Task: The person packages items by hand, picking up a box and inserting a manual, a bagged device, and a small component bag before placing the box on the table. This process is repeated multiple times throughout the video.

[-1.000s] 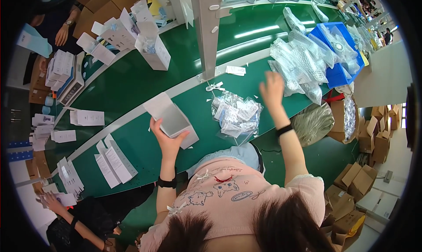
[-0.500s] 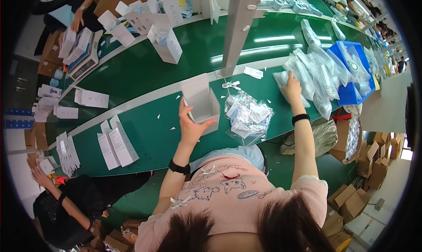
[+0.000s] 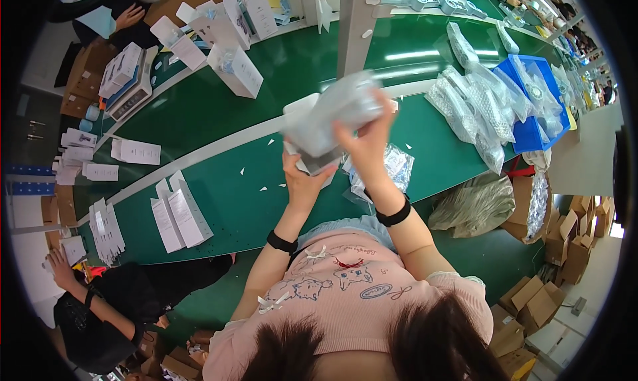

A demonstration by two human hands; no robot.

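Wrapped bundle (image 3: 342,108) moved to box (image 3: 319,162); right forearm (image 3: 413,238) partly hides packets (image 3: 399,168).

The green table (image 3: 242,205) carries bubble-wrap bags (image 3: 473,108) beside the blue bin (image 3: 530,139), with plastic packets (image 3: 399,168) and white cartons (image 3: 189,218) farther left of it.

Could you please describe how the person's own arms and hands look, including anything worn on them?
The left hand and right hand are both bare, without gloves. A black left wristband and a black right wristband circle the wrists. The right sleeve is short and pink, with a pale frilled edge.
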